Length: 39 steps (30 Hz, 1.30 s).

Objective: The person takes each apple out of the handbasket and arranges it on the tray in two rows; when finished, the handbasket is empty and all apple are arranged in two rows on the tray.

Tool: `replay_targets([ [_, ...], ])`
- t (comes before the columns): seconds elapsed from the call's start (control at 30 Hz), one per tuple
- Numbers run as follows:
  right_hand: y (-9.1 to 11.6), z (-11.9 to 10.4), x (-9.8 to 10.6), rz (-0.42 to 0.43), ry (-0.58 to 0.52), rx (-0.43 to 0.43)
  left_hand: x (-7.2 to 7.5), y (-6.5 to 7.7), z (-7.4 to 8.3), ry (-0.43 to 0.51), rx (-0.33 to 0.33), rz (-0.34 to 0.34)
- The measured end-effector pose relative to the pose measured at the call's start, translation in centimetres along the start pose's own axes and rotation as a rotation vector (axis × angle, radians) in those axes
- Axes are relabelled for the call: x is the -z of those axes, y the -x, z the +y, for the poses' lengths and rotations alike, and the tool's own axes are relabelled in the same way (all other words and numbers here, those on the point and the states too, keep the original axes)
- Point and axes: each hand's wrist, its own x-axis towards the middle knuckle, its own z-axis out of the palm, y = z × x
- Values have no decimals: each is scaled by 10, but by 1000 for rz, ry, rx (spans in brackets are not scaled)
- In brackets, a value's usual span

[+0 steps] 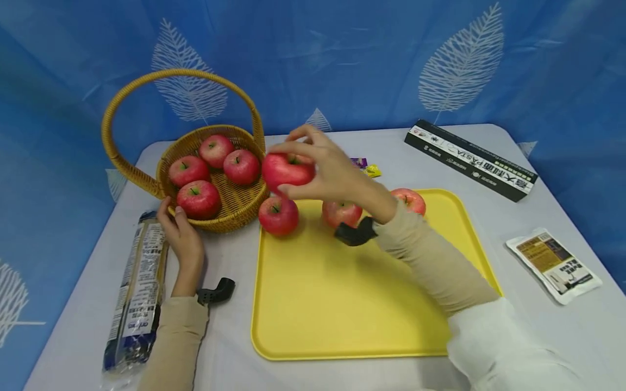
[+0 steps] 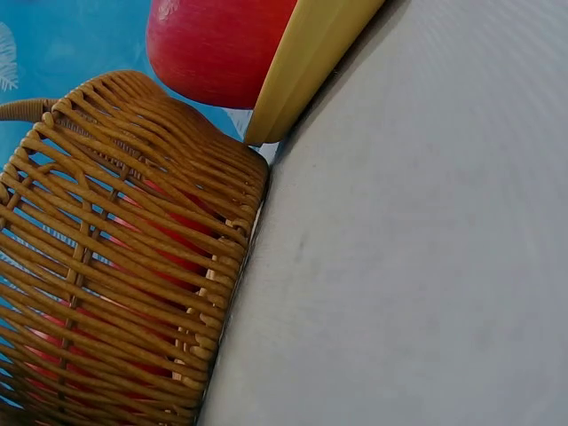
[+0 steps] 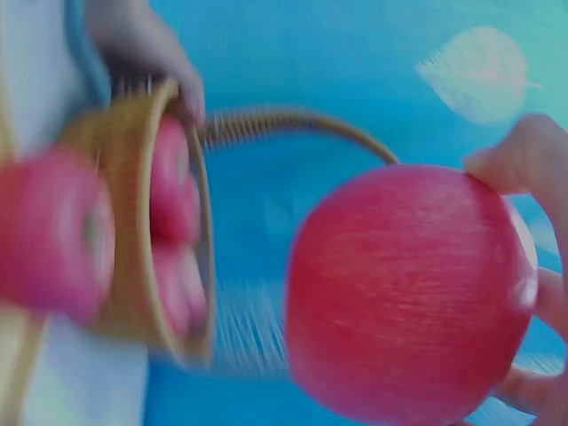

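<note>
above the tray's far-left corner, right hand (image 1: 327, 168) grips a red apple (image 1: 287, 171); wicker basket (image 1: 233, 209) lies just left, left hand (image 1: 183, 233) resting open-fingered at its rim.

One head view from above, two wrist views close in — all three share the basket.
The head camera looks forward and down over the table (image 1: 538, 336), taking in both hands and the basket (image 1: 235, 209). The left wrist camera sits low on the table, right against the basket's woven wall (image 2: 115, 293). The right wrist camera — blurred — looks past the held apple (image 3: 408, 293) toward the basket (image 3: 133, 266) beyond.
</note>
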Motion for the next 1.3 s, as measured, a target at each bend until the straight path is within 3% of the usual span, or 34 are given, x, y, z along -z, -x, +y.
replay_targets([
  [0.17,67,33,70,34,127,-188,0,2,3,-15,21,7],
  [0.3,124,61,111,57,210,-364,-1,3,3,-22,33,4],
  [0.47,182,92,131,30,290,-537,1,3,3,-37,38,-3],
  [0.6,212,109,125,-35,303,-570,1,3,2,-28,34,-7],
  [0.83,221,116,111,-79,266,-475,-1,2,2,-29,23,1],
  [1.13,216,118,112,-129,273,-443,-1,1,3,-14,18,12],
  [1.3,197,100,110,-93,305,-435,-1,2,3,-5,24,7],
])
